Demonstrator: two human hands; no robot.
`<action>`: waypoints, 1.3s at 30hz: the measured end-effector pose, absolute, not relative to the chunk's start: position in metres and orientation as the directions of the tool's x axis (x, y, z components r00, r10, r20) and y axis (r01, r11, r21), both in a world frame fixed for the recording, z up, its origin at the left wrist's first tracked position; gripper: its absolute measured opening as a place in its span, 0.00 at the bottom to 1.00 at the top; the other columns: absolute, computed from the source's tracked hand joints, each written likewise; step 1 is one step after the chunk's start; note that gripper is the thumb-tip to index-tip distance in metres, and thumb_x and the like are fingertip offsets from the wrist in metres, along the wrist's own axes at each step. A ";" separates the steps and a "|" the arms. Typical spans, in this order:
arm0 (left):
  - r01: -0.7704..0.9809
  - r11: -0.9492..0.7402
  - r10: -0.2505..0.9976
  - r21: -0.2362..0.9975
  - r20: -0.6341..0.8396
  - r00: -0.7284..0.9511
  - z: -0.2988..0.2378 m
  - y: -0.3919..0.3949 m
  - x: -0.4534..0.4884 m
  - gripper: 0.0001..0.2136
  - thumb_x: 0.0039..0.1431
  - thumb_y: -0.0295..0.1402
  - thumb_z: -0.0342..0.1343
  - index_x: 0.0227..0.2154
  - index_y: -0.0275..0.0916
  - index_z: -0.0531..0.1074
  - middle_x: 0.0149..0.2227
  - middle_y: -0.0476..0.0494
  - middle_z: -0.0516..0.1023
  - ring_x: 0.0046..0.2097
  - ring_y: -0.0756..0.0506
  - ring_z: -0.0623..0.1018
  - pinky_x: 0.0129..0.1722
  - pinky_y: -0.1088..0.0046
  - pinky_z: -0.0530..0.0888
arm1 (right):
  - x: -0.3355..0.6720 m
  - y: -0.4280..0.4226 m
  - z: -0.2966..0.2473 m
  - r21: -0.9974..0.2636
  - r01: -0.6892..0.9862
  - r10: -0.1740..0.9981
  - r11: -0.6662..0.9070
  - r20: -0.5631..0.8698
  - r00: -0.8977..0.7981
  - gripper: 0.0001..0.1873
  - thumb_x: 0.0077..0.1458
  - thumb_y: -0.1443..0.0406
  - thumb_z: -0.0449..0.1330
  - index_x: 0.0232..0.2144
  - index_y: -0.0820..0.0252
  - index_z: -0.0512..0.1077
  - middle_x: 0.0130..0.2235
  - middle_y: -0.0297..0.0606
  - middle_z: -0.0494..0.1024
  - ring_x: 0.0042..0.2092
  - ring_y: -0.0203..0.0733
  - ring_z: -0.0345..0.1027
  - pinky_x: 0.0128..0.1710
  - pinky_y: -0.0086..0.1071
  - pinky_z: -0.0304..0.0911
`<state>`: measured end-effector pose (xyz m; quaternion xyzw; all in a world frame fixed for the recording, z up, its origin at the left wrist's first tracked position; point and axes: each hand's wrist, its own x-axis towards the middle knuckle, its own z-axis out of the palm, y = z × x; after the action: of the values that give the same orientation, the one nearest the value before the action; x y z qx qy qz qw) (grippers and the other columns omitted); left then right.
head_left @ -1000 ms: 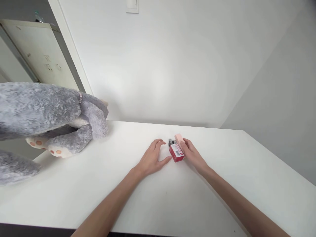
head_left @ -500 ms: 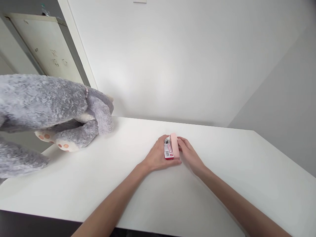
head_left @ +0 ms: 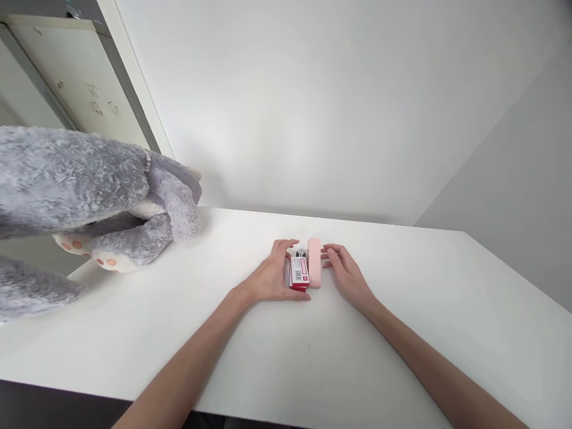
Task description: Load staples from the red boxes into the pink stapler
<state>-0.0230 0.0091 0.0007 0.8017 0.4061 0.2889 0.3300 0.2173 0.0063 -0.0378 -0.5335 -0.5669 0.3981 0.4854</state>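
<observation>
A small red and white box (head_left: pixel 299 273) lies on the white table (head_left: pixel 286 345) with a pale pink oblong case (head_left: pixel 314 269) right beside it on its right. A small dark metal object (head_left: pixel 301 254) shows just behind the box. My left hand (head_left: pixel 272 275) curls round the left side of the red box, thumb along its near edge, fingers touching it. My right hand (head_left: pixel 345 273) rests on the table just right of the pink case, fingers slightly apart and holding nothing.
A large grey plush toy (head_left: pixel 89 196) with pink paw pads lies over the table's far left corner. White walls close the back and right. A door and its frame (head_left: pixel 84 77) stand at upper left. The table's near edge runs along the bottom.
My right hand pushed the box and pink case left towards my left hand, then let go and drew slightly back. My left hand closed in on the red box.
</observation>
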 end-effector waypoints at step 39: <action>0.585 -0.166 0.952 0.794 0.284 -0.115 -0.004 0.048 -0.063 0.42 0.51 0.50 0.70 0.63 0.49 0.54 0.50 0.43 0.76 0.44 0.43 0.81 0.49 0.61 0.76 | 0.215 -0.006 -0.026 -0.952 0.300 0.995 0.064 0.083 0.051 0.26 0.67 0.42 0.50 0.54 0.50 0.69 0.52 0.43 0.80 0.48 0.49 0.75 0.54 0.48 0.67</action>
<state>-0.0629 0.0482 -0.0038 0.6304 0.6096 0.4308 0.2128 0.2151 -0.0058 -0.0264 -0.5660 -0.5720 0.3841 0.4526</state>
